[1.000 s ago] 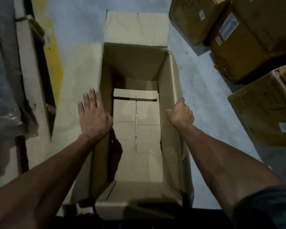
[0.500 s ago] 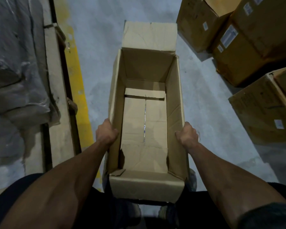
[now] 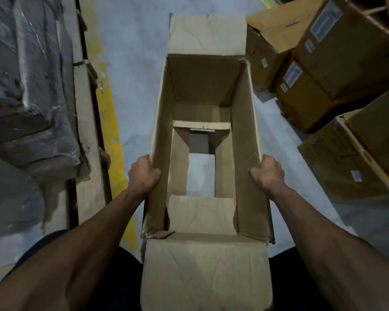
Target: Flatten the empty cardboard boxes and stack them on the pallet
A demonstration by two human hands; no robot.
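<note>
Since half a second ago, I see the bottom flaps (image 3: 179,162) part, showing floor (image 3: 201,173). Both hands grip the cardboard box's (image 3: 245,140) long walls: left hand (image 3: 143,175), right hand (image 3: 267,173). It stands open-topped beside the yellow line (image 3: 109,122), long axis running away from me.

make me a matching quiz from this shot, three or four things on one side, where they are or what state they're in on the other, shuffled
Things:
1. open brown cardboard box
2. yellow painted floor stripe
3. labelled brown cartons
4. left hand

Places or states:
A. stacked at the upper right of the view
B. grips the box's left wall
C. held between both hands, bottom flaps parted so the floor shows through
D. runs along the grey floor left of the box

Pairs: 1-C, 2-D, 3-A, 4-B
</note>
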